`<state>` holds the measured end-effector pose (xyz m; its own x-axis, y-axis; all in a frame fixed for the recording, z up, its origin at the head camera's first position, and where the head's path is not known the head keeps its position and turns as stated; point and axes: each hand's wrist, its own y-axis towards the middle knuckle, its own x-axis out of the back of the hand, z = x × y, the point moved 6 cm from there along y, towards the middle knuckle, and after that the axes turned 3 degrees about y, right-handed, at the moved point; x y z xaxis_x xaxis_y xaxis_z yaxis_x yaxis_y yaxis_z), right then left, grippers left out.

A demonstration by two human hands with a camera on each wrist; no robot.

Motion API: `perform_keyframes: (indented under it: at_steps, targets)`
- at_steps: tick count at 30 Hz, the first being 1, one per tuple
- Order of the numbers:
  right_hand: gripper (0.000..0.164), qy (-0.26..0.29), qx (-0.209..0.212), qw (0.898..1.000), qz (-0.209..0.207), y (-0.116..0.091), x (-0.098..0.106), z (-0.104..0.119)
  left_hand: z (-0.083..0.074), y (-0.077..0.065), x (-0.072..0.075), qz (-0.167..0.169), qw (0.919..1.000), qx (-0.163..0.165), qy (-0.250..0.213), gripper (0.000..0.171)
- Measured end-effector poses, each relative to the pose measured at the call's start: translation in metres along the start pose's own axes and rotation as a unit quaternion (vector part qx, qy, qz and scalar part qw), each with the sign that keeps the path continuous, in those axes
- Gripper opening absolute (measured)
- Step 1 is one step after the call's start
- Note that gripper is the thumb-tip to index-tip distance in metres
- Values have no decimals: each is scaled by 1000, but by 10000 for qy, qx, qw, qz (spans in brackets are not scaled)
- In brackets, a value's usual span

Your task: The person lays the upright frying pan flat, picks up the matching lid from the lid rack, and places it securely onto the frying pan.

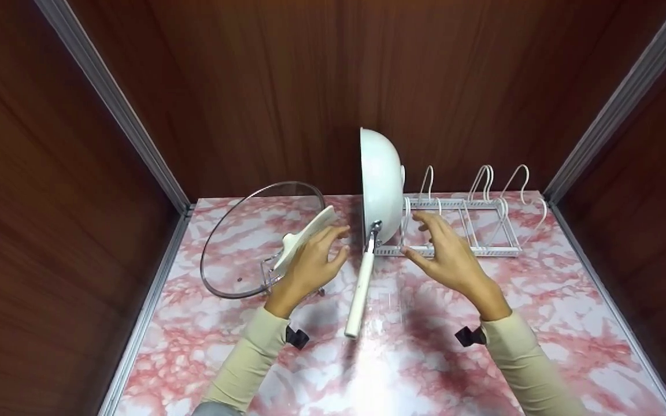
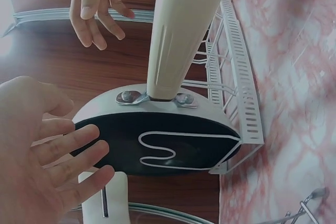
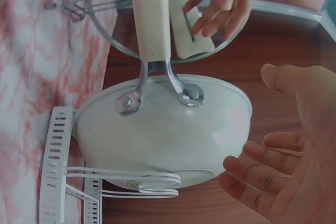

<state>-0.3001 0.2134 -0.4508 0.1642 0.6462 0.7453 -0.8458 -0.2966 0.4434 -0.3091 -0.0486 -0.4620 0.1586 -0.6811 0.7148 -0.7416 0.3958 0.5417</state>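
A white frying pan (image 1: 380, 182) with a cream handle (image 1: 361, 294) stands on its edge in the left end of a white wire rack (image 1: 448, 252). Its dark inner face (image 2: 121, 150) turns left, behind a wire divider in the left wrist view. My left hand (image 1: 314, 259) hovers left of the pan, fingers loosely bent, holding nothing. On the other side, my right hand (image 1: 451, 257) is held with fingers spread near the pan's white outside (image 3: 163, 124); no grip shows. Beside the left hand, a glass lid (image 1: 204, 254) with a cream grip (image 1: 310, 234) leans in a chrome stand (image 1: 268, 276).
Several wire dividers (image 1: 522, 176) rise from the rack's right part. A red-and-white marbled tabletop (image 1: 194, 352) lies beneath everything. Brown wood panels (image 1: 223, 98) with metal edge strips (image 1: 119, 104) enclose the back and both sides. A small dark speck (image 1: 240, 279) shows through the lid.
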Motion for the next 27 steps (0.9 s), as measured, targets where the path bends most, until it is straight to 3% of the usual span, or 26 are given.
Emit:
perform_keyframes:
  at_steps: [20, 27]
  targets:
    - [64, 427, 16, 9991, -2, -7, -31, 9, 5, -10, -22, 248, 9954, 774, -504, 41]
    - [63, 611, -75, 9981, 35, -10, -42, 11, 5, -12, -30, 211, 9937, 839, -716, 37]
